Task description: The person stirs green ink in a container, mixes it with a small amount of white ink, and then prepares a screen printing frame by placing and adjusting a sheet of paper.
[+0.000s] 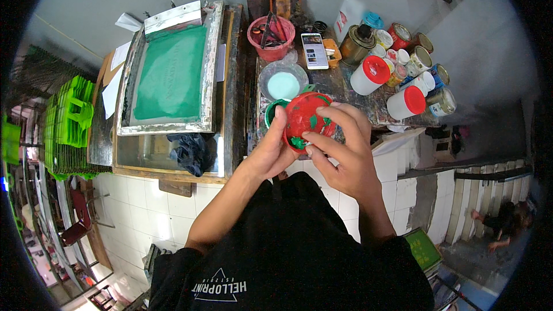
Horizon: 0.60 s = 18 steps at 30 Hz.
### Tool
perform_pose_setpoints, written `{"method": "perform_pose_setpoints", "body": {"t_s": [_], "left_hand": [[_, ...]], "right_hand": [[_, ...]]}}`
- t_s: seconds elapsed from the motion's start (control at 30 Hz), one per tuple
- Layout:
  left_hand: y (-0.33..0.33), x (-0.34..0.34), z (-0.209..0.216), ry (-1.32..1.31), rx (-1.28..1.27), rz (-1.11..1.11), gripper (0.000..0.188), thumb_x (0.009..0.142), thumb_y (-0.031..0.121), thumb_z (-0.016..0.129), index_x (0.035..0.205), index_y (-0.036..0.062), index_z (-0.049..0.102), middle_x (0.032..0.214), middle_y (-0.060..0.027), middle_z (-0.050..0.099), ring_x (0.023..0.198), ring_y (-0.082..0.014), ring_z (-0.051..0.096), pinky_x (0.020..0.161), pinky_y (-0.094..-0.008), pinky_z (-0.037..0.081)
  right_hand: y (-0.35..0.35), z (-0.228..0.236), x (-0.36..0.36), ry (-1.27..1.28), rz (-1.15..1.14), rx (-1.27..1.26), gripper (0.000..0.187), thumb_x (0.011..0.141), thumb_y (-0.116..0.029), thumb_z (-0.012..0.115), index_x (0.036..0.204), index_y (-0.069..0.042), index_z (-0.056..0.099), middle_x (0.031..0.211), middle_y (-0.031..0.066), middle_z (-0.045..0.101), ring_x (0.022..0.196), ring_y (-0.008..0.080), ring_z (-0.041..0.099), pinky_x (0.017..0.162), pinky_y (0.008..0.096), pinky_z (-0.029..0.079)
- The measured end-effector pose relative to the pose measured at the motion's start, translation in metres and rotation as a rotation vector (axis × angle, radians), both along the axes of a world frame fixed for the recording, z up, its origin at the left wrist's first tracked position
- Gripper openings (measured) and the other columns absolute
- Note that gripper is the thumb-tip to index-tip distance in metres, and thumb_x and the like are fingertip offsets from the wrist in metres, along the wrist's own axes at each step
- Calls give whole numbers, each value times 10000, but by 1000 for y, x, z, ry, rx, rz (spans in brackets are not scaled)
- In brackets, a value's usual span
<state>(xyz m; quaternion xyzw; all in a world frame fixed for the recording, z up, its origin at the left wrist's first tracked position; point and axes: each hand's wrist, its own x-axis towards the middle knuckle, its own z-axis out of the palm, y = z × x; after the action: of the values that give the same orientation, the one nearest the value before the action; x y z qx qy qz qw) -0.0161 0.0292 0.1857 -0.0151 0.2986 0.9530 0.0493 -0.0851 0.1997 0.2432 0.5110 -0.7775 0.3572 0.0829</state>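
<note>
A round red lid (305, 116) smeared with green ink is held between both my hands above the work table. My left hand (271, 150) grips its left rim, thumb up over the edge. Fingers of my right hand (343, 150) close on its right and lower rim. Just behind the lid, a green-rimmed jar (269, 112) peeks out, mostly hidden. A white tub of pale blue ink (283, 83) stands open right behind that.
A screen-printing frame with green mesh (173, 72) lies at the left, a dark rag (190, 152) below it. A red bucket of tools (271, 37), a phone (314, 50) and several red-lidded jars and tins (403, 69) crowd the stained table (340, 83). Green racks (69, 121) stand far left.
</note>
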Motion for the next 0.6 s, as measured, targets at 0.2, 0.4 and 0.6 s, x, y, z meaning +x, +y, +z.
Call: {"method": "perform_pose_setpoints", "body": {"t_s": [0.2, 0.4, 0.6], "left_hand": [[5, 2, 8, -58, -155, -7, 834, 988, 736, 271, 1532, 112, 376, 1493, -123, 500, 1380, -286, 495, 1138, -484, 420], [4, 2, 7, -79, -144, -1, 838, 994, 730, 267, 1524, 92, 382, 1483, -130, 499, 1369, -284, 499, 1143, -475, 413], [4, 0, 2, -51, -134, -1, 855, 990, 738, 270, 1514, 74, 393, 1485, -136, 492, 1372, -283, 494, 1146, -469, 409]], "right_hand": [[-8, 11, -2, 46, 67, 65, 263, 729, -86, 772, 991, -106, 772, 1238, 91, 594, 1221, 331, 518, 1024, 484, 403], [-11, 9, -2, 15, 97, 85, 239, 718, -72, 776, 956, -101, 763, 1190, 77, 597, 1189, 318, 531, 995, 478, 411], [-14, 6, -5, 27, 109, 59, 180, 751, -104, 750, 928, -88, 719, 1143, 75, 598, 1176, 301, 534, 970, 463, 415]]}}
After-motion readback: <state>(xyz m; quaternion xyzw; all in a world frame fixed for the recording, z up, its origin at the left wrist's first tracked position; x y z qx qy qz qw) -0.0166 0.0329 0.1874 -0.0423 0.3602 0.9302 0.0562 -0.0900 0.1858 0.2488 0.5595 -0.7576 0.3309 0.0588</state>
